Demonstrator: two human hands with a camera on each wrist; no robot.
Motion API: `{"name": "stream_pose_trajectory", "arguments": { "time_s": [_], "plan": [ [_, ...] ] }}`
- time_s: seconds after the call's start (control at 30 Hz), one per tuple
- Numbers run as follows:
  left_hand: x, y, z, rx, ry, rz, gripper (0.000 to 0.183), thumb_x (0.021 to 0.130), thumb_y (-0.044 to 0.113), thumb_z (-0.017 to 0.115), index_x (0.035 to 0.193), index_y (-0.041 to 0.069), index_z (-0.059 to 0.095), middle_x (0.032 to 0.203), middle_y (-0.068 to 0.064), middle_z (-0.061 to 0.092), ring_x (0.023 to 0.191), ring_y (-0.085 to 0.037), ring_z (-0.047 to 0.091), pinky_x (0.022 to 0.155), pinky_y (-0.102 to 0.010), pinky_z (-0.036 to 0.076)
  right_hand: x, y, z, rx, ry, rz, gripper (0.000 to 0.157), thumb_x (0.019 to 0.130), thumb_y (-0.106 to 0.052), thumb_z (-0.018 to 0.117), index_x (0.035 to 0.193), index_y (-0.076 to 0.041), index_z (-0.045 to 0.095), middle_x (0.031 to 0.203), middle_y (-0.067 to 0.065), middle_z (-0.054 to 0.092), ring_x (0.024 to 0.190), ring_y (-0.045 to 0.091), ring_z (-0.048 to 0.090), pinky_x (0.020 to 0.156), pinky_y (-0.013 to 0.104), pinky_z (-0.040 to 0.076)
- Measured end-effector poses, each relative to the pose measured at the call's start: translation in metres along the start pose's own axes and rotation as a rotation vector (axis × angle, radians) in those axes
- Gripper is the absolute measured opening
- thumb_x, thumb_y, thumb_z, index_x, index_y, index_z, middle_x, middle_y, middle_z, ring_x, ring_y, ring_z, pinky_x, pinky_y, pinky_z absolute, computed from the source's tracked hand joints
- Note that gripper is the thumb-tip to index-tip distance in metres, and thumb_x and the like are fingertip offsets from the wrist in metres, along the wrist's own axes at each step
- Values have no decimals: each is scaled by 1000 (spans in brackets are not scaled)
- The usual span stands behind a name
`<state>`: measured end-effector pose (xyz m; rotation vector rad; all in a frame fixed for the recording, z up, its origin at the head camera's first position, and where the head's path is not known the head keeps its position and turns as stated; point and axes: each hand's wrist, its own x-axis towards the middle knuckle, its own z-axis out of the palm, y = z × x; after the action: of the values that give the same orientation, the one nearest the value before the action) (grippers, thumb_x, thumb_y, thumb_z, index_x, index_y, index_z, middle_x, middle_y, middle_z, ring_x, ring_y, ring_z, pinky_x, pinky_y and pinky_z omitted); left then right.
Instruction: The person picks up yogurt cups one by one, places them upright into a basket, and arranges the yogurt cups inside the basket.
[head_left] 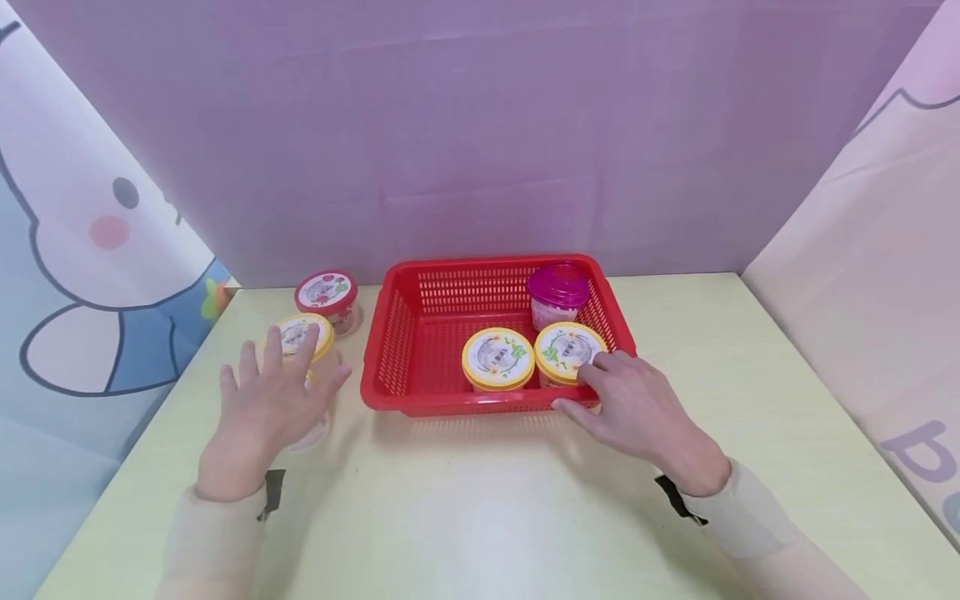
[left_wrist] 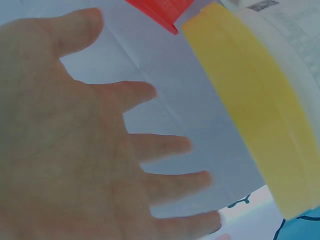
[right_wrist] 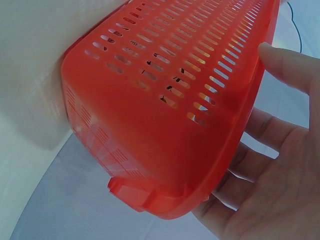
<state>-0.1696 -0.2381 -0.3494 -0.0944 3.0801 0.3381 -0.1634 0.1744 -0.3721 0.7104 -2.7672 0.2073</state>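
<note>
My left hand (head_left: 273, 396) is spread with straight fingers over a yellow-lidded tub (head_left: 318, 332) at the left of the table. In the left wrist view a yellow lid (left_wrist: 250, 110) stands beyond the fingertips, apart from them. Part of another tub (head_left: 311, 435) shows beneath that hand. My right hand (head_left: 637, 408) holds the red plastic basket (head_left: 480, 407) at its front right rim, thumb outside and fingers over the edge. Those fingers overlap a yellow-lidded tub (head_left: 566, 348) inside. Beside it in the basket is a second yellow-lidded tub (head_left: 498, 358).
A purple-lidded tub (head_left: 558, 287) stands in the basket's back right corner. At the back left of the table is a red-lidded tub (head_left: 326, 292). A purple cloth (head_left: 480, 142) hangs behind the table, with printed cloths at both sides.
</note>
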Motion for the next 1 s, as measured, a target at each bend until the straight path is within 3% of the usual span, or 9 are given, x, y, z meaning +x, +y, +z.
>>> {"name": "stream_pose_trajectory", "arguments": {
  "time_s": [0.2,0.4,0.5,0.73,1.0],
  "plan": [
    [-1,-1,-1,30,-147,-87,98,93,70,50,162,11,15,146,-41,21,127,-65,27,93,-79,37,-1,0,0,0,-7,7,44,83,-47,80,99,-7,73,87,6,65,78,21,58,68,38,53],
    [0,-3,-4,46,-255,-120,96,91,68,56,159,9,24,135,-39,33,120,-61,34,89,-78,40,-1,0,0,3,-7,8,43,83,-48,80,98,-8,73,86,5,65,76,19,57,67,37,52],
    [2,-5,-3,47,-276,-123,94,90,65,59,158,9,28,133,-38,34,119,-61,33,89,-80,38,0,0,0,3,-6,6,43,83,-48,80,98,-8,72,85,5,65,76,19,57,67,37,52],
    [6,-17,-3,1,-299,-107,86,89,50,70,155,10,32,129,-35,32,116,-58,30,78,-69,51,0,-1,0,-2,-12,8,45,82,-48,80,100,-8,72,87,5,65,77,20,58,68,38,53],
    [11,-23,-4,-33,-330,-130,90,89,52,70,157,12,29,127,-36,32,115,-58,31,83,-72,47,0,0,-1,-5,-22,15,44,83,-48,80,100,-8,73,88,5,65,78,20,58,68,38,53]
  ]
}}
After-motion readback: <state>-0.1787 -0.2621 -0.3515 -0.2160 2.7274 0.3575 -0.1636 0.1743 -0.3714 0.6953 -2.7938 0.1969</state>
